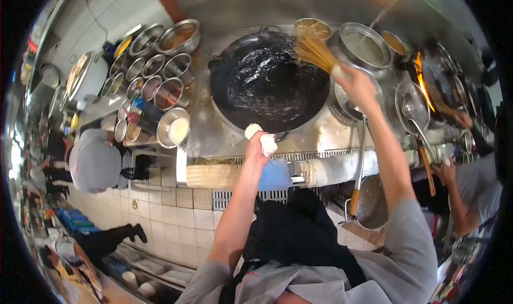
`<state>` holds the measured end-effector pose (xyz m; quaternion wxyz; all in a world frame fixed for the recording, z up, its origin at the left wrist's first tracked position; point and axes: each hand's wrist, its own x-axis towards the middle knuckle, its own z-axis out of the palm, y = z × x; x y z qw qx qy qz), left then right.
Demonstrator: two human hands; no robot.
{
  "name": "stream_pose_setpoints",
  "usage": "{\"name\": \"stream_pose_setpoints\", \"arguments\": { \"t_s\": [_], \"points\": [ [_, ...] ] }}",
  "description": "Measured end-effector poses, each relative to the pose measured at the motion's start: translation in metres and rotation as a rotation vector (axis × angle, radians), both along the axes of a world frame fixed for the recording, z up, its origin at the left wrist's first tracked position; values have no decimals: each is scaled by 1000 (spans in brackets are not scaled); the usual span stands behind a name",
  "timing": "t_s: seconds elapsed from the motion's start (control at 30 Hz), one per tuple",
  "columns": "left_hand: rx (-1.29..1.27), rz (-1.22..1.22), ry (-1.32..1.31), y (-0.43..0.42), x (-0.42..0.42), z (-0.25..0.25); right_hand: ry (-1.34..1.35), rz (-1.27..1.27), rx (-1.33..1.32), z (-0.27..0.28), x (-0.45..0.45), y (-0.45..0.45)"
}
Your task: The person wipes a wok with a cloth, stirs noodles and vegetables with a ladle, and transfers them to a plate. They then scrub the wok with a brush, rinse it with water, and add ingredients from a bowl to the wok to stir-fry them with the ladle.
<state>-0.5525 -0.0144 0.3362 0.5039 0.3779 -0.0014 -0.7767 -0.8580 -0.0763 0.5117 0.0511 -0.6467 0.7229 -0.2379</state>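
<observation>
My right hand is closed round the handle end of a bamboo wok brush. The brush's bristles reach over the far right rim of a large black wok, which has water swirling inside. At the wok's near edge, my left hand is wrapped round a bunched white cloth. Whether the cloth also grips the wok's rim or handle is hidden. A loop handle shows on the wok's far side.
Metal bowls of ingredients crowd the left counter. A strainer, a water basin and a long-handled ladle lie to the right. Flames rise near a co-worker's arm. Another person stands left.
</observation>
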Motion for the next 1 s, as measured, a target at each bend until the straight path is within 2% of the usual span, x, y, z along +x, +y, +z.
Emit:
{"name": "stream_pose_setpoints", "arguments": {
  "t_s": [0.03,0.1,0.13,0.2,0.4,0.53,1.0],
  "points": [
    [-32,-4,-10,4,1,-6,-97,-1,-59,-6,2,25],
    [-72,17,12,19,0,-5,-577,131,-192,-42,-2,69],
    [-76,31,12,27,-1,-4,-702,84,-135,-40,9,96],
    [-53,40,103,37,-6,-5,-794,43,-131,-63,10,129],
    [15,64,236,65,-12,19,-1003,-43,-65,-51,25,171],
    [50,24,362,72,-2,27,-907,-11,-110,-37,38,177],
    [1,-15,494,93,23,23,-796,102,-106,-1,79,172]
  ]
}}
